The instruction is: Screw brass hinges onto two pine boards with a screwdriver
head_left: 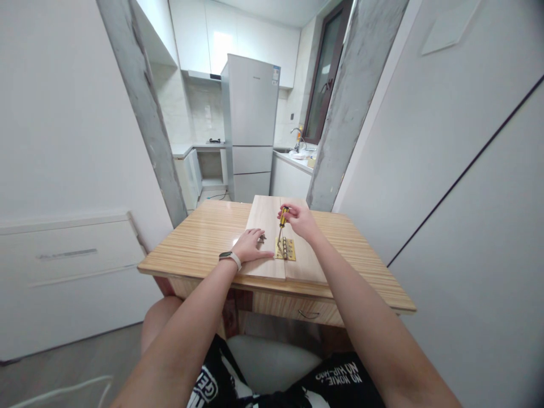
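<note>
In my right hand (299, 220) is a screwdriver (284, 216) with a yellow and black handle, held upright and slightly tilted. Its shaft points down at the left leaf of a brass-coloured hinge (289, 249). The hinge lies across the seam between two pale wooden boards (266, 212). My left hand (251, 246) rests on the left board, fingers spread, its thumb reaching to the hinge's left edge. Small metal pieces (262, 238), perhaps screws, lie by its fingers, partly hidden. Whether the screwdriver tip sits in a screw is too small to tell.
The boards lie on a striped wooden table (204, 232) with a drawer handle (309, 314) at its front. Beyond stand a fridge (251, 107) and a sink tap (296, 135). White panels (459, 187) flank the table on the right.
</note>
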The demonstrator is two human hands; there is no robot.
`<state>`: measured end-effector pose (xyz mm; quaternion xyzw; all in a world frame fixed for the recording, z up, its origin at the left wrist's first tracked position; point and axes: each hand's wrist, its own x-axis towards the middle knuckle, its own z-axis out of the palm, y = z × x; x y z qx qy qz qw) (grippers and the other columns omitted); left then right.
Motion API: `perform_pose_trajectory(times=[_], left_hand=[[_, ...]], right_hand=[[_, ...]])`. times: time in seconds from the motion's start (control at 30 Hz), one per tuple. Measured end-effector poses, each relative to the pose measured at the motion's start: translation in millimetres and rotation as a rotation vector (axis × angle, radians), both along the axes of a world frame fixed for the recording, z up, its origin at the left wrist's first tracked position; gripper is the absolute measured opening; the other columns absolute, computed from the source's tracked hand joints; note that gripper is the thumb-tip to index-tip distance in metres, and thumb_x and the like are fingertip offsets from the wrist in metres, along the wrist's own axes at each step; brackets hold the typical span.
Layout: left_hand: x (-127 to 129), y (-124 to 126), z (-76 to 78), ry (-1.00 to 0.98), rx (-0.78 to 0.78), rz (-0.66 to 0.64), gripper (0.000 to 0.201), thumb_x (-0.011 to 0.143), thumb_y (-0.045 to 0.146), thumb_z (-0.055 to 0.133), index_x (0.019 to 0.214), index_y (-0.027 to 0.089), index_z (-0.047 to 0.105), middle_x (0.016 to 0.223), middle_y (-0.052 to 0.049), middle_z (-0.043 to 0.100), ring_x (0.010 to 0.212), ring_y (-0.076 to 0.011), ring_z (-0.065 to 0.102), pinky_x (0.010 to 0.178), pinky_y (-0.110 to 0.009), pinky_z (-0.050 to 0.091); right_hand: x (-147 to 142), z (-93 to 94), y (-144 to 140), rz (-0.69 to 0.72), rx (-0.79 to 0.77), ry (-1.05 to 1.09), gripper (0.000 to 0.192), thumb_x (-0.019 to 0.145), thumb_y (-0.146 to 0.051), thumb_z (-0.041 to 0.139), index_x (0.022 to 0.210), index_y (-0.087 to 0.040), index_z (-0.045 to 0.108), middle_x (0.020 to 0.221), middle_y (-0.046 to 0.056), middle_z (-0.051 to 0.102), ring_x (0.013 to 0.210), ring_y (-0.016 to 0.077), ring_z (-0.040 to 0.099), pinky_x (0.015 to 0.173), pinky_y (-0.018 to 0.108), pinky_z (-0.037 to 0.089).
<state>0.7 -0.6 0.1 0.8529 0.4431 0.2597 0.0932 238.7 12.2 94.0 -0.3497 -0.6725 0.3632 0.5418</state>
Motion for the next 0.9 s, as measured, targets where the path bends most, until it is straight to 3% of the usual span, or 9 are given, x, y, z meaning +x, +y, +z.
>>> perform_pose_trajectory(times=[0.17,0.37,0.57,0.63,0.77,0.9], left_hand=[[0,0,-1.0,0.002,0.001,-0.005,0.103,0.071,0.086,0.073,0.147,0.019,0.057,0.153,-0.016,0.057,0.144,-0.0369,0.049,0.124,-0.048,0.036],[0,-1,0.7,0.004,-0.004,-0.004,0.102,0.071,0.085,0.074,0.147,0.020,0.057,0.153,-0.016,0.056,0.145,-0.0369,0.048,0.124,-0.048,0.036],[0,0,0.3,-0.059,-0.025,-0.007,0.096,0.069,0.076,0.082,0.144,0.021,0.057,0.151,-0.016,0.058,0.144,-0.0373,0.049,0.123,-0.049,0.037],[-2,2,-0.5,-0.129,-0.058,0.011,0.085,0.073,0.066,0.083,0.140,0.020,0.058,0.146,-0.017,0.061,0.140,-0.0362,0.054,0.119,-0.050,0.042],[-11,10,-1.2,-0.259,-0.108,0.058,0.040,0.085,0.038,0.074,0.121,0.022,0.065,0.135,-0.012,0.066,0.131,-0.0300,0.061,0.115,-0.048,0.047],[-18,13,-0.6,-0.202,-0.067,-0.004,0.020,0.084,0.029,0.072,0.103,0.022,0.072,0.138,-0.011,0.064,0.135,-0.0299,0.059,0.121,-0.047,0.042]], right_hand=[[-4,0.1,-5,-0.094,0.036,-0.061,0.025,0.084,-0.037,0.070,0.104,-0.022,0.070,0.094,0.006,0.078,0.090,0.0259,0.080,0.086,0.042,0.065],[-8,1.0,-14,-0.310,0.066,-0.105,0.024,0.086,-0.032,0.064,0.107,-0.022,0.070,0.092,0.006,0.079,0.092,0.0255,0.080,0.083,0.038,0.064],[-7,-0.8,-15,-0.314,0.079,-0.146,0.028,0.089,-0.033,0.063,0.114,-0.023,0.069,0.091,0.004,0.078,0.093,0.0237,0.079,0.086,0.038,0.064],[-6,-0.6,-17,-0.315,0.083,-0.153,0.029,0.090,-0.035,0.064,0.116,-0.023,0.069,0.090,0.004,0.078,0.093,0.0241,0.079,0.087,0.039,0.064],[-5,-1.9,-20,-0.318,0.096,-0.156,0.030,0.092,-0.036,0.066,0.119,-0.024,0.070,0.094,0.006,0.078,0.094,0.0250,0.078,0.088,0.039,0.063],[-5,-4.5,-20,-0.304,0.110,-0.175,0.032,0.093,-0.033,0.061,0.122,-0.024,0.068,0.099,0.005,0.077,0.096,0.0230,0.078,0.090,0.039,0.063]])
